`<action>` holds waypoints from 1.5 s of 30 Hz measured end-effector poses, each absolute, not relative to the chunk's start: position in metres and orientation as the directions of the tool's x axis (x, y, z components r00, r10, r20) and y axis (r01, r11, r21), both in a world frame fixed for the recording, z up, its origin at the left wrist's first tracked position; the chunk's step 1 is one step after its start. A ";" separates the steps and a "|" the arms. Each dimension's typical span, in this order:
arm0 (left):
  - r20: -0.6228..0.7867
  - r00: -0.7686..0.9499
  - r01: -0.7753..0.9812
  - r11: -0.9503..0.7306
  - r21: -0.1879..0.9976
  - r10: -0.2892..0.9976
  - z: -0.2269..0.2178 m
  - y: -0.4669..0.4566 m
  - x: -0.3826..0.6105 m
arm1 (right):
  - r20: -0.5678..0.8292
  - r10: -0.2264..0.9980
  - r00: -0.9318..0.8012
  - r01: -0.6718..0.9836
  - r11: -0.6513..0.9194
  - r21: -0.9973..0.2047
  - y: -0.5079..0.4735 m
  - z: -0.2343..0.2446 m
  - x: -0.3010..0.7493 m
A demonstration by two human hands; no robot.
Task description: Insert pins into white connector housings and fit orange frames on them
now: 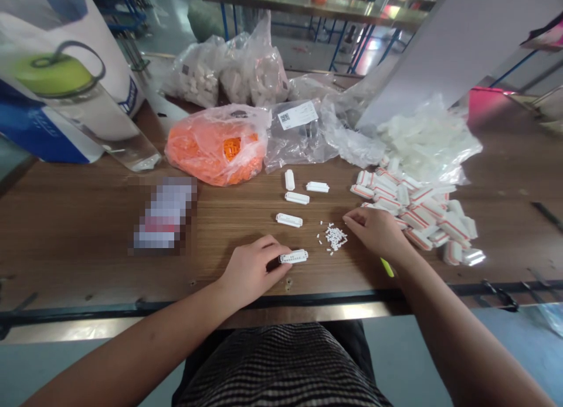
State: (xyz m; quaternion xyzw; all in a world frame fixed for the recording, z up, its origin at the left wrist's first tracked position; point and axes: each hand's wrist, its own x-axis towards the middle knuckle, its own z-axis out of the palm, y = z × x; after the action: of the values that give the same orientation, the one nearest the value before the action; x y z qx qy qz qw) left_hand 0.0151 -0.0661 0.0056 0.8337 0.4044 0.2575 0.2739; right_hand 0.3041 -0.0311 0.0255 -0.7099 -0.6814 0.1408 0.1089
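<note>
Between thumb and fingers, my left hand (253,266) grips a narrow white plastic housing (295,256) with a row of small holes, low over the table. My right hand (373,228) is just right of a small heap of tiny white plastic pegs (336,237). Its thumb and forefinger are pinched together; whatever they hold is too small to make out. Beyond my left hand lie several similar housings, the nearest a white housing (289,220). Under my right wrist a yellow-green tool or pen (387,267) partly shows.
A pile of white pieces with orange stripes (422,213) spreads at the right. Farther back are a bag of orange parts (215,146), a labelled clear bag (301,131) and a pale plastic bag (431,140). A bottle (97,108) stands left, behind a blurred-out item (163,213).
</note>
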 end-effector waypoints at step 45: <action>0.207 0.548 0.529 -0.527 0.665 0.811 0.003 -0.067 0.014 | 0.034 0.954 -0.298 0.608 0.218 -0.763 -0.089 0.022 0.232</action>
State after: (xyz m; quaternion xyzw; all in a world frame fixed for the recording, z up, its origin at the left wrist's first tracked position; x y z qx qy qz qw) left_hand 0.0139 -0.0667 0.0031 0.8356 0.4008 0.2558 0.2753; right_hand 0.2325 -0.0887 0.0221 -0.5313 -0.7351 0.3300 0.2617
